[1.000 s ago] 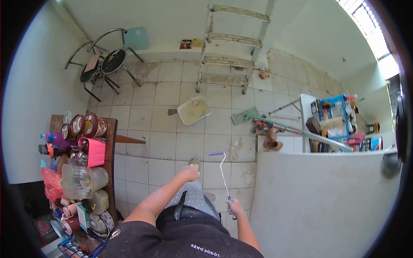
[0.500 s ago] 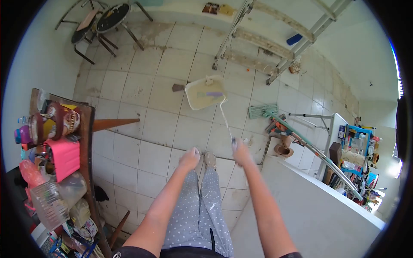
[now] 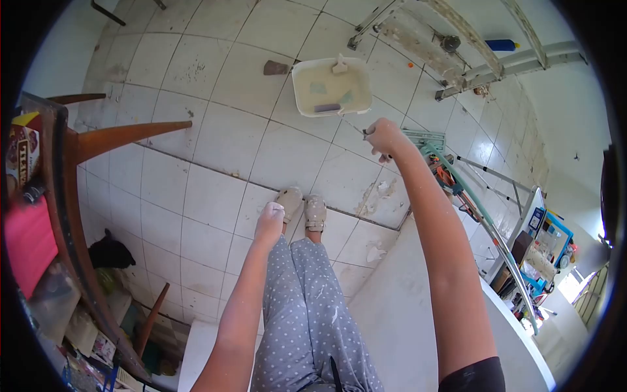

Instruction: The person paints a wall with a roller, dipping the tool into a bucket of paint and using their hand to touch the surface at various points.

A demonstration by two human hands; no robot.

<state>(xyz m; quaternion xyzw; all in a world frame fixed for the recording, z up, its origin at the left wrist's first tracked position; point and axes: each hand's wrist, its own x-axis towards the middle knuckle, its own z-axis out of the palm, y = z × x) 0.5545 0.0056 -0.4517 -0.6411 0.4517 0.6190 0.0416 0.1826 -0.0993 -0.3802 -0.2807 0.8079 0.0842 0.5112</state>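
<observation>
A cream rectangular tub (image 3: 299, 91) with cloudy pale liquid stands on the tiled floor. A purple strip (image 3: 326, 108) and greenish flat pieces (image 3: 317, 87) show in it, and a pale scraper-like piece (image 3: 339, 65) lies at its far rim. My right hand (image 3: 386, 138), whitened at the fingers, reaches out near the tub's close corner. Its fingers are closed on a thin pale cord (image 3: 353, 123) that runs to the tub's edge. Low over my shoes, my left hand (image 3: 270, 221) is closed, with white on it; whatever it holds is hidden.
A paint-spattered ladder (image 3: 470, 39) stands at the far right. Green metal poles (image 3: 486, 225) lean beside a low white wall (image 3: 516, 320). On the left is a cluttered wooden table (image 3: 62, 215) with splayed legs. A dark flat piece (image 3: 275, 67) lies beside the tub.
My right hand has moved forward and right, closer to the tub, and less cord shows between them. The left hand stays low near my shoes. The view has shifted.
</observation>
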